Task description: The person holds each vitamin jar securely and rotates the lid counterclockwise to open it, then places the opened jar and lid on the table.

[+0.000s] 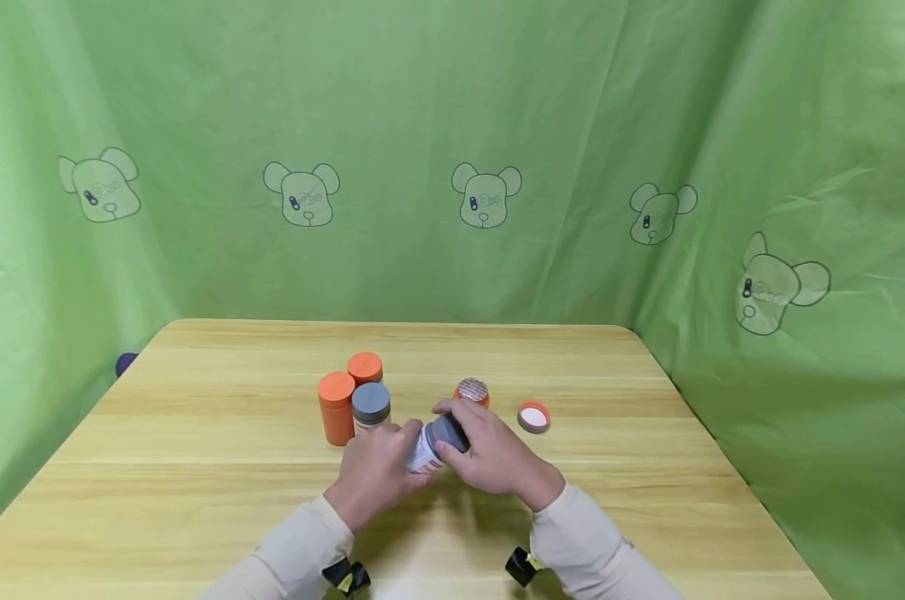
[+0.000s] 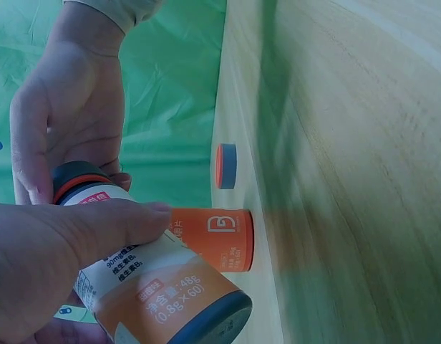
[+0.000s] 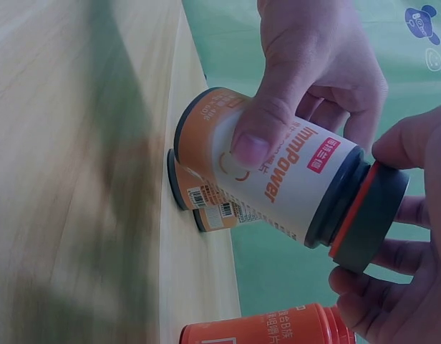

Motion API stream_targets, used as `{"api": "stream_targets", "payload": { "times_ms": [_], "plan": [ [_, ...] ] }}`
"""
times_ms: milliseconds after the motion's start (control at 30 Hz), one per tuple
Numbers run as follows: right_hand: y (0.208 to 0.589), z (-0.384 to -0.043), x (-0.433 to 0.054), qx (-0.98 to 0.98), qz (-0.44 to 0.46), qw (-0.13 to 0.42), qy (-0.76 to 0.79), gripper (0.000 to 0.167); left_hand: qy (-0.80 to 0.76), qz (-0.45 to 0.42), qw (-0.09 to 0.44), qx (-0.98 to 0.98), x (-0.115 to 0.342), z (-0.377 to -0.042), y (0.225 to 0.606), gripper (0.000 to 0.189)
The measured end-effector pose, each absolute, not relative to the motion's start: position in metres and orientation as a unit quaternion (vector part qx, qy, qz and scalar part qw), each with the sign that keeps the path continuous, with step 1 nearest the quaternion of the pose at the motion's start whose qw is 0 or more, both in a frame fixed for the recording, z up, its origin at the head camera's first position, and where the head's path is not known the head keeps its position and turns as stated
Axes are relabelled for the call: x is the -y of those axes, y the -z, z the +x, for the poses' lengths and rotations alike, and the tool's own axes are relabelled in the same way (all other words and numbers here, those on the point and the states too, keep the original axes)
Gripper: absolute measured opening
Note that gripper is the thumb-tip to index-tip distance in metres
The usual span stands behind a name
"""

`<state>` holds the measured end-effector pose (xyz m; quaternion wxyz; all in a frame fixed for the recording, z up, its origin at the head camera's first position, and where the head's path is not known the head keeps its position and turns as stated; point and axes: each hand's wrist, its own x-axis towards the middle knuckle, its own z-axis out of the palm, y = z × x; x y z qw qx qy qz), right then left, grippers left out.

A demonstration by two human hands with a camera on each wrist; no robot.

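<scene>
My left hand grips the body of a white-and-orange supplement bottle, tilted above the table. The fingers and thumb of my right hand hold its dark grey cap. An orange ring shows beneath that cap, on the bottle's neck side. Just beyond the right hand stands an orange bottle, its mouth covered by a silvery printed seal. To the right of it lies a loose orange-and-grey cap, white inside facing up.
Left of the hands stand an orange bottle, another bottle with an orange lid and one with a grey lid, close together on the wooden table. Green curtains hang behind and beside the table.
</scene>
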<state>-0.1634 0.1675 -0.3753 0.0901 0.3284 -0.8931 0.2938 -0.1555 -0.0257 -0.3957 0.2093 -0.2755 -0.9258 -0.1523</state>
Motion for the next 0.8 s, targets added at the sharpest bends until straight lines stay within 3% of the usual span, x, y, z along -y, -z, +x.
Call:
{"api": "stream_targets", "payload": {
  "times_ms": [500, 800],
  "plan": [
    [0.3719, -0.1626, -0.1681, 0.913, 0.282, 0.072, -0.287, 0.046, 0.158, -0.278, 0.214, 0.923, 0.0252, -0.1549, 0.3965, 0.051],
    [0.3757, -0.1639, -0.1693, 0.901, 0.321, 0.084, -0.28, 0.044, 0.162, -0.273, 0.204, 0.926, 0.0255, -0.1556, 0.3968, 0.052]
  ]
}}
